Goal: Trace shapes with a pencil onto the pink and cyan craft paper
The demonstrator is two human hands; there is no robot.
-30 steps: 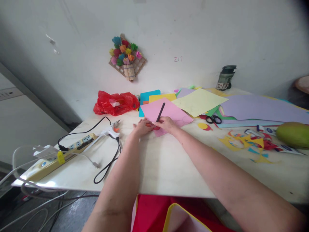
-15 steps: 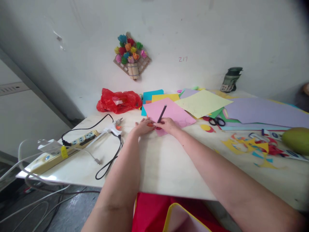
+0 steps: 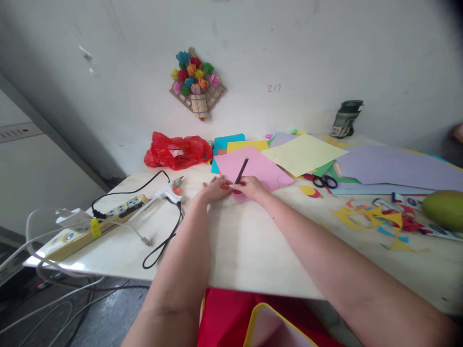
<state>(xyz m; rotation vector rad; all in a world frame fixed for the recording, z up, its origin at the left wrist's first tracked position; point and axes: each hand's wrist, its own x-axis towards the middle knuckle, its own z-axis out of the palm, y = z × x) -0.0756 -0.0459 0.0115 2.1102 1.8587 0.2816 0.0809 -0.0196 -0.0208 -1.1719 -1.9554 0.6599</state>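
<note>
A pink sheet of paper (image 3: 253, 161) lies on the table with its near corner toward me. My right hand (image 3: 251, 187) rests on that corner and holds a dark pen (image 3: 241, 170), tilted with its top leaning right. Beside it, my left hand (image 3: 216, 189) lies with fingers stretched out at the sheet's left edge. Between the two hands shows a small orange piece (image 3: 225, 186), with something red by the pen's lower end, partly hidden by fingers. Faint round outlines are drawn on the sheet right of my right hand.
Scissors (image 3: 324, 181) and a yellow-red paper circle (image 3: 311, 192) lie to the right, near paper scraps (image 3: 361, 217), tubes and a green fruit (image 3: 444, 210). Leftward are a glue gun (image 3: 170, 193), a power strip (image 3: 101, 226) and a red bag (image 3: 177, 152). A bottle (image 3: 347, 119) stands behind.
The pen's top has shifted very slightly left. Both hands and the pink sheet stay in nearly the same place.
</note>
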